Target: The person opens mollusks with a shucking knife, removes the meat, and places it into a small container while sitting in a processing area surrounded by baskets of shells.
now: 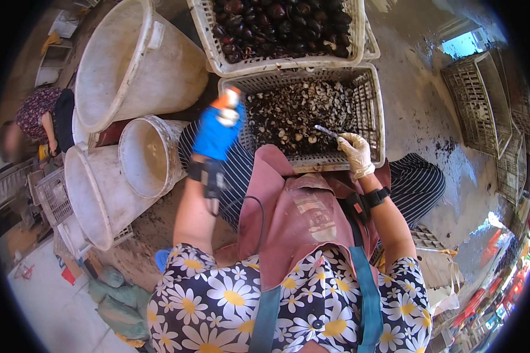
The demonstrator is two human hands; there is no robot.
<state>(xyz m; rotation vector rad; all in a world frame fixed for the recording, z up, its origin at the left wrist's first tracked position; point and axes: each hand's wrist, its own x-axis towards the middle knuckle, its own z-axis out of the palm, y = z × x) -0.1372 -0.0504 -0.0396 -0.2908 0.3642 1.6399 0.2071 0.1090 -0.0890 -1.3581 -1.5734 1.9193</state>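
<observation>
Daisy-print sleeves and a pink apron (pixel 303 217) fill the foreground, and just past them both hands are up over the crates. Left hand (pixel 218 130), blue glove, fingers folded tight around a small pale piece with an orange tip, a peeled nut by the look of it though I can't say for sure, held just beside the near corner of the peelings crate (pixel 371 106). Right hand (pixel 354 152), pale glove, closed on a small knife (pixel 326 130), blade pointing left over the heap of shell scraps.

My worry is that blade. It angles toward the blue glove with little between them, and a slip off a slick shell could run it straight into the left fingers; thin gloves look like poor cover. The piece in the left grip is pinched at the fingertips only, so a wet glove might let it drop into the scraps and vanish among them.

Beyond sits a second crate (pixel 215 35) of dark unpeeled chestnuts, white buckets (pixel 109 65) stand to the left, and another person (pixel 41 115) crouches at the far left. Muddy floor (pixel 421 112) around the crates looks slippery for a foot.
</observation>
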